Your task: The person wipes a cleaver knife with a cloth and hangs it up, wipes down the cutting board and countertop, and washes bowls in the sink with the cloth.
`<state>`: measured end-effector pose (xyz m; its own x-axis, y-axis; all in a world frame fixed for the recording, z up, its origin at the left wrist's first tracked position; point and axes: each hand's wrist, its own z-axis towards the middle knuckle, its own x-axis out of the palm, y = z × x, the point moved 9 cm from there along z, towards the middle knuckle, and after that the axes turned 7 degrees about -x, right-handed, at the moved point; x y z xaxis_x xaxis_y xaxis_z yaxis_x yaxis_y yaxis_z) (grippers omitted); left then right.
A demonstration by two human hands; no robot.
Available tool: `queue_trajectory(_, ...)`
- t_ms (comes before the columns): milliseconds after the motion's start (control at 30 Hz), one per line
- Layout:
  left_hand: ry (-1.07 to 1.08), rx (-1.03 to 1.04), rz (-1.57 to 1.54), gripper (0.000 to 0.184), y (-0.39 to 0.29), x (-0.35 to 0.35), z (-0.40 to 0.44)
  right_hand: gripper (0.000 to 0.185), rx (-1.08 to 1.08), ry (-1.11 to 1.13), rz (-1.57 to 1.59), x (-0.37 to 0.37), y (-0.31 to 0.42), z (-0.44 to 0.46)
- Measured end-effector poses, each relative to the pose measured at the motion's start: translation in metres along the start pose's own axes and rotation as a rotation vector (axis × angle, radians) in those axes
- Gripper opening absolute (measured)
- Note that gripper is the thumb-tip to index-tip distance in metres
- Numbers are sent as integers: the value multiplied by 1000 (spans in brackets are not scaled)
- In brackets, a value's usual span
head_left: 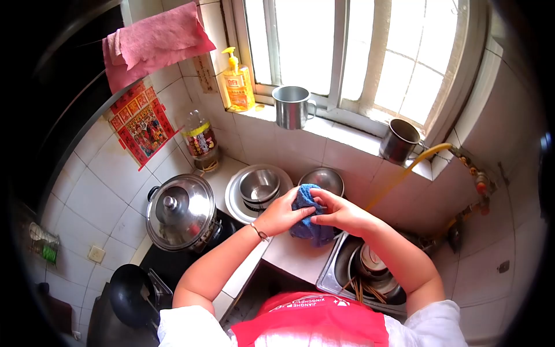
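A blue cloth [315, 232] hangs bunched between my two hands, above the pale counter in the middle of the view. My left hand [281, 213] grips its left side, with the thumb laid across the front. On the other side, my right hand [342, 213] has its fingers curled over the top and right of the cloth. Whether something is wrapped inside the cloth, I cannot tell. Just behind my hands sits a metal bowl [325, 179], partly covered by them. Left of it, stacked metal bowls [259, 184] rest in a white basin [232, 199].
The sink [330, 277] at right holds bowls and chopsticks [370, 289]. On the windowsill stand a soap bottle [238, 87] and two metal mugs, one upright [292, 110], one tilted [399, 141]. A lidded pot [180, 214] and a black wok [130, 295] are at left.
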<state>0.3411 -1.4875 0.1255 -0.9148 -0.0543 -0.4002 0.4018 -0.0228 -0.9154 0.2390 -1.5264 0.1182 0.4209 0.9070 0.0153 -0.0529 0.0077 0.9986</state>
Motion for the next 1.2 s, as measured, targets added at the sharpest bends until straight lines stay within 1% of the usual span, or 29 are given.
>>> queue_trajectory(33,54,-17,-56,45,4,-7,7,64,-8,11,-68,-2,2,12)
queue_trajectory(67,40,-34,-66,38,8,-17,13,59,-86,1,-207,-6,9,27)
queue_trajectory(100,27,-50,-75,31,12,-29,20,59,-93,2,-210,-6,14,41)
queue_trajectory(167,45,-154,-315,29,28,-57,35,50,-168,-78,-500,-14,39,72)
queue_trajectory(200,38,-158,-417,28,32,-74,43,44,-202,-143,-588,-21,50,89)
queue_trajectory(233,29,-249,-426,30,41,-95,47,41,-249,-179,-671,-28,60,108)
queue_trajectory(300,-40,-319,-778,33,57,-142,63,39,-264,-272,-760,-57,63,157)
queue_trajectory(333,-12,-237,-950,31,60,-168,76,34,-377,-323,-833,-63,80,181)
queue_trajectory(400,-50,-150,-1102,36,69,-228,102,33,-363,-335,-848,-77,107,228)
queue_trajectory(500,-223,-26,-1226,40,74,-313,138,36,-301,-339,-1071,-64,165,291)
queue_trajectory(567,-337,36,-1243,42,74,-354,161,41,-290,-314,-1225,-56,193,337)
queue_trajectory(600,-372,64,-1249,43,71,-370,174,45,-354,-314,-1280,-55,202,363)
queue_trajectory(700,-378,155,-1287,42,71,-402,218,55,-516,-313,-1406,-47,218,433)
queue_trajectory(767,-389,120,-1337,33,64,-405,233,62,-552,-360,-1367,-44,219,467)
queue_trajectory(800,-376,121,-1341,30,60,-404,239,67,-461,-368,-1349,-45,214,485)
queue_trajectory(867,-361,76,-1342,25,51,-400,244,67,-469,-381,-1442,-48,203,514)
queue_trajectory(900,-348,98,-1345,24,51,-402,249,67,-462,-381,-1491,-47,199,523)
queue_trajectory(933,-332,124,-1330,24,50,-405,254,62,-539,-448,-1544,-43,195,521)
queue_trajectory(967,-315,146,-1318,24,49,-408,260,62,-533,-446,-1539,-46,189,527)
queue_trajectory(1033,-357,157,-1321,24,56,-417,270,64,-642,-495,-1436,-42,192,520)
queue_trajectory(1067,-364,153,-1299,25,59,-419,274,59,-677,-518,-1440,-39,192,517)
queue_trajectory(1200,-365,150,-1254,27,60,-427,283,60,-672,-524,-1503,-35,193,511)
